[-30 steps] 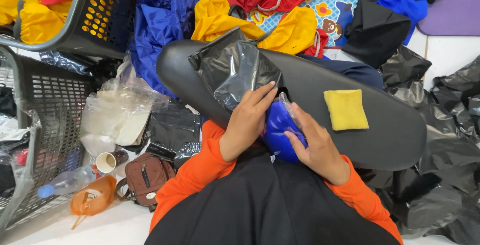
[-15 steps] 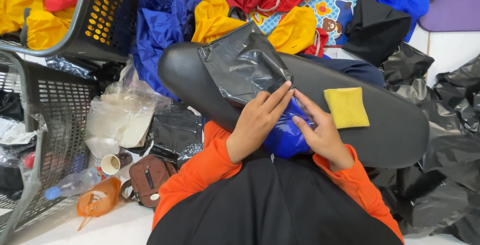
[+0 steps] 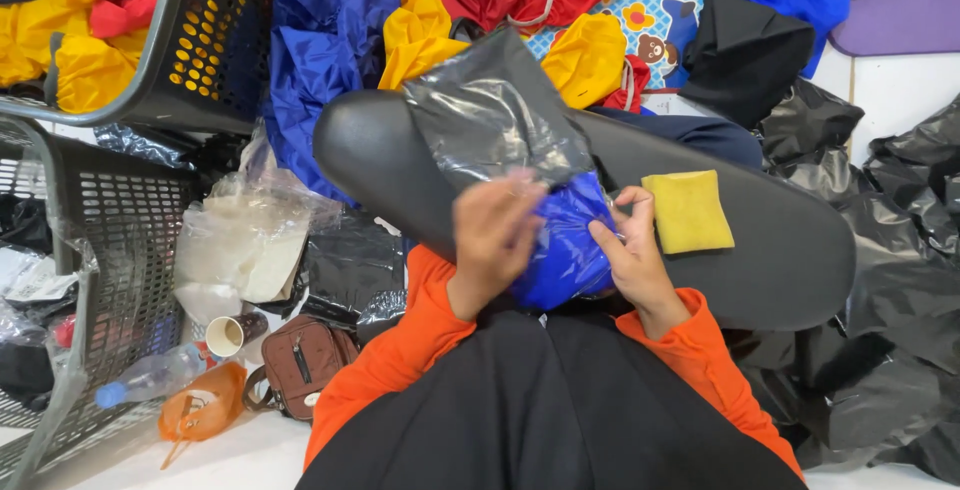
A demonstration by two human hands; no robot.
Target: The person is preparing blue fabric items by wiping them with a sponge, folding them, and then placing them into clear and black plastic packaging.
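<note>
Heaped all over the floor are bright garments, yellow, blue and red, with a dark plastic basket [image 3: 150, 40] of them at the far left and crumpled black bags [image 3: 890, 250] along the right. Across the middle lies a long black oval board [image 3: 780, 260], resting over the seated person's lap, with a small yellow pad [image 3: 687, 212] on its right half.

From the head view, the left hand [image 3: 495, 235] is blurred; its fingers curl over the near edge of a clear plastic bag [image 3: 495, 115] that lies flat on the board, and they press on a folded blue garment [image 3: 560, 250] at the bag's mouth. The right hand [image 3: 630, 250] is just right of the garment, fingers bent and pinching the bag's edge against the blue cloth. The garment sits between the two hands at the near edge of the board, partly inside the bag. Both sleeves are orange.

On the floor at the near left lie a brown pouch [image 3: 300, 360], a paper cup [image 3: 228, 335], a plastic bottle [image 3: 150, 378] and a stack of clear bags [image 3: 245, 245].
</note>
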